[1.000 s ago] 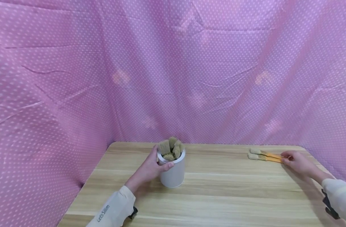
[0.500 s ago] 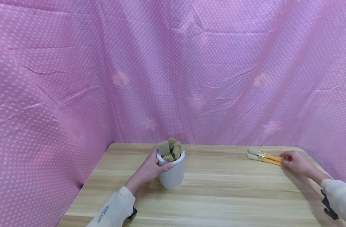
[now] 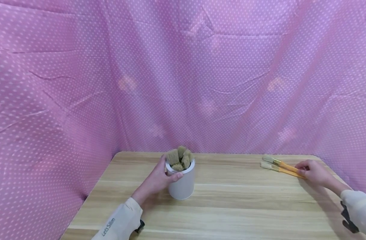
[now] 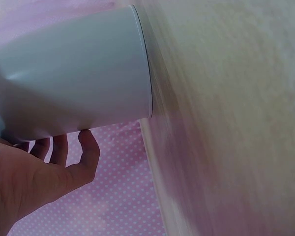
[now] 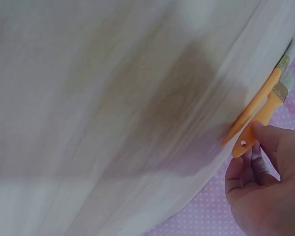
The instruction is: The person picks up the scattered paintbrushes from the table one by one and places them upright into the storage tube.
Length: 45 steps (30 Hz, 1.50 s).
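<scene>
A pale grey can (image 3: pixel 182 186) stands upright on the table, with several brush heads of tan bristles (image 3: pixel 172 157) poking out of its top. My left hand (image 3: pixel 157 178) holds the can near its rim, thumb on the near side and fingers round the left. At the right, my right hand (image 3: pixel 316 173) pinches the handle end of an orange-handled paintbrush (image 5: pixel 249 132). A second orange-handled paintbrush (image 3: pixel 291 172) lies close beside it, nearer to me, apparently on the table. Both have pale bristles pointing left. In the right wrist view the two handles are slightly apart.
The wooden table (image 3: pixel 231 200) has rounded far corners. Pink dotted cloth (image 3: pixel 201 83) hangs behind it and at both sides. Between the can and the brushes runs a wide stretch of tabletop.
The far paintbrush's handle has come away from the nearer one, whose handle end now shows beneath my right hand. My left hand and the can stay in place.
</scene>
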Each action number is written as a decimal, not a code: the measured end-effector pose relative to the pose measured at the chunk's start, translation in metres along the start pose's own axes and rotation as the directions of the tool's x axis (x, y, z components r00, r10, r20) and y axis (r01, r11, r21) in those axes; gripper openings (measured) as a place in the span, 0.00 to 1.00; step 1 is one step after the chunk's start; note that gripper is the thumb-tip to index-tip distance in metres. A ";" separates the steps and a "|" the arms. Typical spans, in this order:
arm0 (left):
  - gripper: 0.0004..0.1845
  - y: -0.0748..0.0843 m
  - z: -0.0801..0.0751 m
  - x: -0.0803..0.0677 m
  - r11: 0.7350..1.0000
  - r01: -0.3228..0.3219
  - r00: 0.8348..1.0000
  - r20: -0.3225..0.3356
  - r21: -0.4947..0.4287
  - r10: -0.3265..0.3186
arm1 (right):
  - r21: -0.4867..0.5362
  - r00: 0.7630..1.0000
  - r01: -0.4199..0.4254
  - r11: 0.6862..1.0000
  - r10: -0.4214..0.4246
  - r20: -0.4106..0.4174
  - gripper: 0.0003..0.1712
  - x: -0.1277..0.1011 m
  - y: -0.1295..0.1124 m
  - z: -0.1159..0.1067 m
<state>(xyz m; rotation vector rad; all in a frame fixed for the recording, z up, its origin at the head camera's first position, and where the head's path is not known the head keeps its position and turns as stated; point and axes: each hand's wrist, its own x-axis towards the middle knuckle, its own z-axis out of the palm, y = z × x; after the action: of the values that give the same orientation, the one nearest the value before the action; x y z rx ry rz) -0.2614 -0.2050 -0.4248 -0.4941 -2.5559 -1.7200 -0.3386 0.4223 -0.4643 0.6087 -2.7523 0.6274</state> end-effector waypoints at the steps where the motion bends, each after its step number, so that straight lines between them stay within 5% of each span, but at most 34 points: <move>1: 0.51 0.000 0.000 0.000 1.000 0.000 1.000 -0.002 -0.002 0.000 | 0.001 1.000 0.005 1.000 -0.005 -0.002 0.04 0.000 -0.001 -0.001; 6: 0.51 -0.001 0.000 0.001 1.000 0.014 1.000 0.005 -0.019 -0.014 | 0.033 1.000 0.002 0.999 -0.002 0.001 0.04 0.003 -0.012 -0.003; 11: 0.51 0.001 -0.001 0.001 1.000 0.019 1.000 0.012 -0.013 -0.019 | 0.120 0.994 -0.091 0.989 0.084 0.064 0.10 0.006 -0.031 -0.006; 19: 0.52 0.000 -0.001 0.001 1.000 -0.007 1.000 0.018 0.003 0.007 | 0.310 0.963 -0.263 0.913 0.228 0.146 0.22 0.015 -0.064 -0.002; 27: 0.53 -0.001 -0.001 0.002 0.999 -0.023 1.000 0.010 0.030 0.023 | 0.578 0.949 -0.304 0.758 0.190 0.251 0.28 0.029 -0.110 0.008; 35: 0.52 0.000 0.000 -0.001 1.000 -0.017 1.000 0.011 0.001 0.017 | 0.722 0.966 -0.248 0.646 0.105 0.237 0.22 0.054 -0.164 0.021; 45: 0.51 0.000 0.001 -0.002 1.000 -0.017 1.000 0.013 -0.024 0.017 | 0.884 0.974 -0.201 0.421 -0.011 0.227 0.17 0.085 -0.231 0.037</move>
<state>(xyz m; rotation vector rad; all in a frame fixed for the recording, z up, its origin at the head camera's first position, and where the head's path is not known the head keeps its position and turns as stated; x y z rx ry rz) -0.2590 -0.2049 -0.4261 -0.5278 -2.5351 -1.7497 -0.3151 0.1866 -0.3863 0.7128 -2.3726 2.2784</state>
